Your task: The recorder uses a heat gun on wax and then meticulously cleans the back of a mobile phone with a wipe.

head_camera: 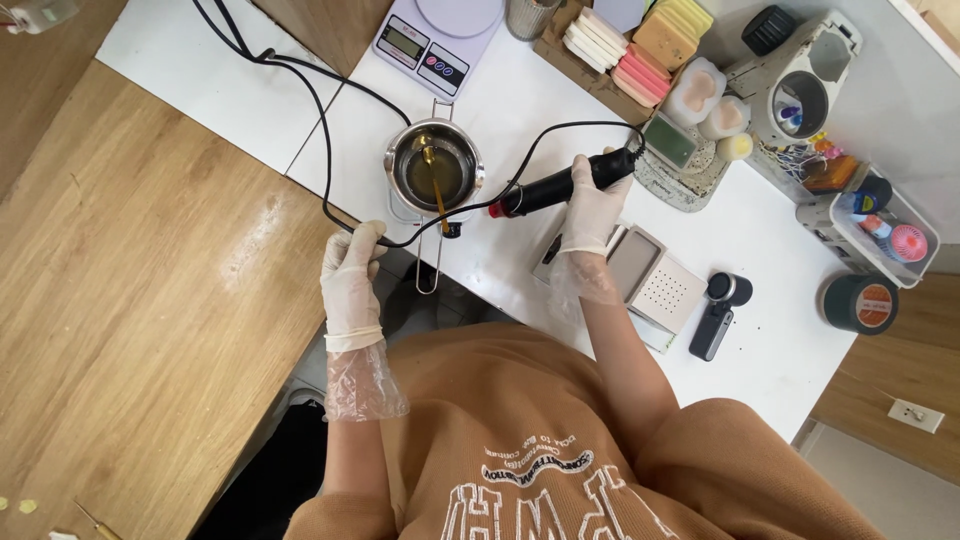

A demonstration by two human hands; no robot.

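While the gloved left hand (350,270) pinched the black cord (300,85) at centre-left of the frame, a metal pot (434,168) of amber liquid sat just right of it. The gloved right hand (592,212) gripped a black tool (560,184) at centre. Pastel blocks (640,45) lay in the upper middle, a dark tape roll with an orange label (860,303) at far right.

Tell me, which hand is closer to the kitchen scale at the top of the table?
Left. The left hand holds the cable below the scale, beside the metal pot; the right hand grips the black tool farther off.
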